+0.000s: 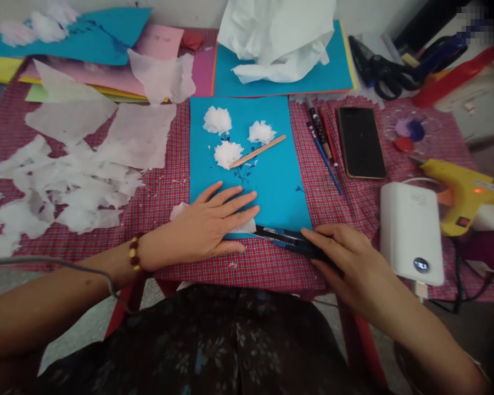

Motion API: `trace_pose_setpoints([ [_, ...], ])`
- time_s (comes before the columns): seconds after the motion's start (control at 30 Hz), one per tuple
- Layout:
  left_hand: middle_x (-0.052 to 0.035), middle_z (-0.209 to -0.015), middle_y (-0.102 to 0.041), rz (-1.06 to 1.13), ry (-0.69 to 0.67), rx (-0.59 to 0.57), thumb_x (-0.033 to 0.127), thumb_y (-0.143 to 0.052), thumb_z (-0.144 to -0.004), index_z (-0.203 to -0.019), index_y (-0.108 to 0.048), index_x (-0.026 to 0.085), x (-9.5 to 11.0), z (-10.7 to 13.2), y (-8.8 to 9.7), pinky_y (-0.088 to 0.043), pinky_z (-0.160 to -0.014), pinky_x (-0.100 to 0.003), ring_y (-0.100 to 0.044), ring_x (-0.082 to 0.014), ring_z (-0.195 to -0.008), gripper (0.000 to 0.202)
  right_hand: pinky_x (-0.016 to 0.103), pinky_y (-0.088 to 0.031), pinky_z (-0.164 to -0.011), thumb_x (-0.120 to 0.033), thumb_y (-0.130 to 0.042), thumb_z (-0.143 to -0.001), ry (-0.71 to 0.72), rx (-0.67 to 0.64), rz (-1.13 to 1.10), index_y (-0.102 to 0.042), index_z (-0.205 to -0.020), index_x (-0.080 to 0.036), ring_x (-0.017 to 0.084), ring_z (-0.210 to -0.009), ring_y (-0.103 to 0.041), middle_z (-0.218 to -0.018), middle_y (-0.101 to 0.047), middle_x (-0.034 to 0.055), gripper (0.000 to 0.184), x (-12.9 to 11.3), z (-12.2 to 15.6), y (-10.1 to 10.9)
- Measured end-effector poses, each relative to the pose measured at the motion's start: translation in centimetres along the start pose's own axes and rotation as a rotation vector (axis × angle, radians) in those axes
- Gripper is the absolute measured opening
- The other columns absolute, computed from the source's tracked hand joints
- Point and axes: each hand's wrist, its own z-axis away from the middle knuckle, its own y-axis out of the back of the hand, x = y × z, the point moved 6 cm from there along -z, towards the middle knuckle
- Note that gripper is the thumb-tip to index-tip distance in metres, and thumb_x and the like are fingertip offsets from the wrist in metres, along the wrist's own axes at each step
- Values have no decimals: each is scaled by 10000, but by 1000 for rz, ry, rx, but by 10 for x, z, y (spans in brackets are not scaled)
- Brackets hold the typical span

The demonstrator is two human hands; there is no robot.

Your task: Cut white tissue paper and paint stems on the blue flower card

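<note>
My left hand (pixel 218 222) lies flat, fingers spread, over a piece of white tissue paper (pixel 245 225) at the near edge of a blue sheet (pixel 275 186). In my right hand (pixel 349 258) is a black utility knife (pixel 290 238), its tip pointing left and meeting the tissue beside my left fingers. Whether the blade is inside a fold cannot be made out. Three fluffy white paper flowers (pixel 217 119) sit on the sheet, with painted dark blue stems and leaves (pixel 242 173). A wooden stick (pixel 259 151) lies slantwise across them.
Torn white tissue (pixel 82 192) spreads over the checked cloth at left. Coloured sheets (pixel 107 33) and crumpled paper (pixel 278 38) lie behind. At right are paintbrushes (pixel 325 148), a phone (pixel 361 142), a white power bank (pixel 411 230), a yellow glue gun (pixel 463 189) and scissors (pixel 389 71).
</note>
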Motion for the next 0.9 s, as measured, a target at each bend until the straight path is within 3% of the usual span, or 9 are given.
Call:
trace_pose_setpoints([
  [0.2,-71,-1662,-268,34,-17,30,637,-386,-991,-1565,-303,231,-1,-1,3,-125,-1245,-537,-228,-311,-1526,708,442,-541,-870,-142,-517,-967,-29,-9,8,-491,-1391,-194,271,-1044,-601,-1185,-578,141,428,1,6,-2],
  [0.3,-127,-1642,-301,116,-46,95,609,-432,-989,-1589,-223,195,-2,7,14,-219,-1236,-499,-270,-305,-1511,758,447,-540,-873,-152,-520,-966,-57,-21,-20,-500,-1389,-207,272,-1050,-612,-1196,-584,136,428,3,7,-2],
  [0.37,-144,-1605,-366,149,44,138,513,-448,-1015,-1581,-240,198,-9,19,21,-322,-1195,-471,-360,-299,-1464,680,453,-540,-873,-159,-525,-961,-79,-21,-36,-508,-1387,-212,278,-1057,-617,-1200,-590,135,430,4,8,-2],
  [0.5,-144,-1408,-564,94,333,186,375,-426,-1025,-1445,-463,196,-26,57,28,-468,-1067,-483,-558,-304,-1271,457,468,-540,-868,-155,-527,-952,-80,-8,-35,-507,-1393,-212,287,-1044,-621,-1188,-594,138,445,6,6,-2],
  [0.63,-134,-1261,-640,105,413,172,371,-443,-1008,-1308,-575,182,-22,82,30,-532,-960,-460,-632,-292,-1125,378,474,-540,-882,-154,-529,-957,-44,-6,-7,-507,-1383,-209,285,-1052,-609,-1199,-578,139,431,7,1,-3],
  [0.77,-109,-1161,-679,87,378,172,366,-437,-1008,-1272,-612,195,-17,76,38,-509,-934,-448,-632,-283,-1057,359,467,-545,-900,-158,-523,-960,-15,-32,15,-499,-1387,-212,281,-1064,-610,-1216,-571,140,430,7,-4,-3],
  [0.9,-113,-1142,-671,152,328,125,371,-437,-1000,-1290,-607,183,-29,58,38,-472,-949,-447,-605,-279,-1073,384,473,-553,-870,-171,-527,-959,7,-26,23,-499,-1402,-226,290,-1033,-624,-1179,-587,134,447,6,-5,-2],
])
